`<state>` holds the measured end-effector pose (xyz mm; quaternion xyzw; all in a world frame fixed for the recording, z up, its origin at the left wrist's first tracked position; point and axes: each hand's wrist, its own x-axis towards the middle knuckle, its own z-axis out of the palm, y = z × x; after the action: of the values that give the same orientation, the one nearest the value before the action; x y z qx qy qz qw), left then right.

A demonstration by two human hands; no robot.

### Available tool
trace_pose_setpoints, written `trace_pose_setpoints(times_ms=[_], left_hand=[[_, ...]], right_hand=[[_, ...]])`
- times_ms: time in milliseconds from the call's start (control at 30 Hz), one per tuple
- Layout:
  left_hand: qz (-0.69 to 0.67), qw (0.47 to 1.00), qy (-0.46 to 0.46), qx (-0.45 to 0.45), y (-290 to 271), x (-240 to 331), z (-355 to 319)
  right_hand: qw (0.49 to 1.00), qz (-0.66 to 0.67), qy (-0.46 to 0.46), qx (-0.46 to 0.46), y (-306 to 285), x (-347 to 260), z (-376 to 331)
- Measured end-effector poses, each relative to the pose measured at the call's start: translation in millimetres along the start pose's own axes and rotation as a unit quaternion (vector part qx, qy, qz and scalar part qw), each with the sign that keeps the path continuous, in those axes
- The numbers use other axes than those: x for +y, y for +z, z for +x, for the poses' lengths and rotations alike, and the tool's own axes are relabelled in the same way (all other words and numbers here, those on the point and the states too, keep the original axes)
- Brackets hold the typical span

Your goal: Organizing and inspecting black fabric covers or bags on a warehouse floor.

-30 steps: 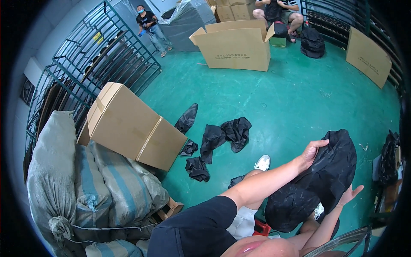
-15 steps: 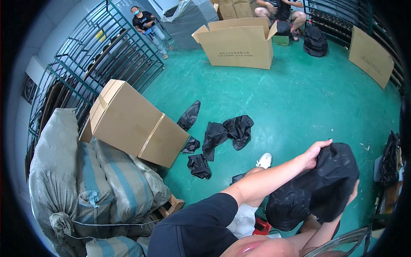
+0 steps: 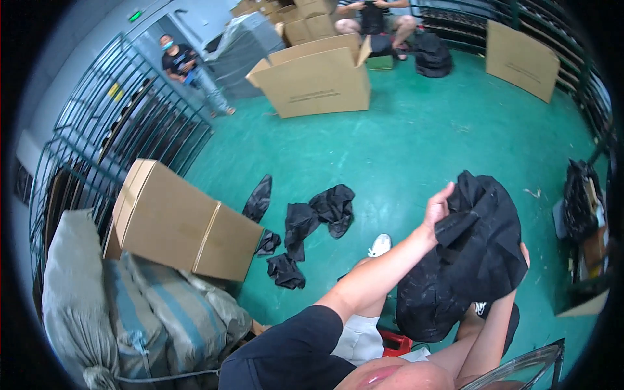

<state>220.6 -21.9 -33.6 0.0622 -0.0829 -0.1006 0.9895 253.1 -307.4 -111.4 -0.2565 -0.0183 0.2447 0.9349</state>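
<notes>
A crumpled black cloth bag [image 3: 487, 234] is stretched between my two hands above my knees. My left hand [image 3: 442, 209] grips its upper left edge, the thumb pointing up. On the lower right side, my right hand [image 3: 524, 259] holds the same cloth from the edge, its fingers mostly behind the fabric. Under the cloth, between my legs, is a bulky black bag [image 3: 426, 309]; its upper part is covered, and I cannot tell whether the two are joined. A red object [image 3: 394, 342] shows beside my white shorts.
Loose black cloth pieces [image 3: 331, 211] lie on the green floor. At left, a tilted carton [image 3: 182, 221] rests by striped woven sacks [image 3: 175, 305]. An open carton [image 3: 318, 78] stands ahead, with a seated person [image 3: 374, 23] behind and a standing person [image 3: 188, 71] by the rack.
My view has turned, shifting the room leftward. The cloth has been raised and spread, with its upper edge now bunched and folded near my left hand. Both hands keep hold of it.
</notes>
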Motion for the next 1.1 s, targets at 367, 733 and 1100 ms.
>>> trace_pose_setpoints(times_ms=[367,733,1100], left_hand=[[-0.036,0.999,0.011,0.005,12.4,3.3,-3.4],[0.23,0.968,-0.006,0.101,-9.5,-27.4,0.5],[0.13,0.98,0.019,0.153,-15.9,-18.7,4.7]], right_hand=[[0.999,0.03,-0.045,-0.004,1.5,7.2,19.0],[0.996,-0.051,-0.061,-0.037,-45.5,-5.2,15.5],[0.999,0.028,-0.018,-0.035,9.5,-2.2,3.2]])
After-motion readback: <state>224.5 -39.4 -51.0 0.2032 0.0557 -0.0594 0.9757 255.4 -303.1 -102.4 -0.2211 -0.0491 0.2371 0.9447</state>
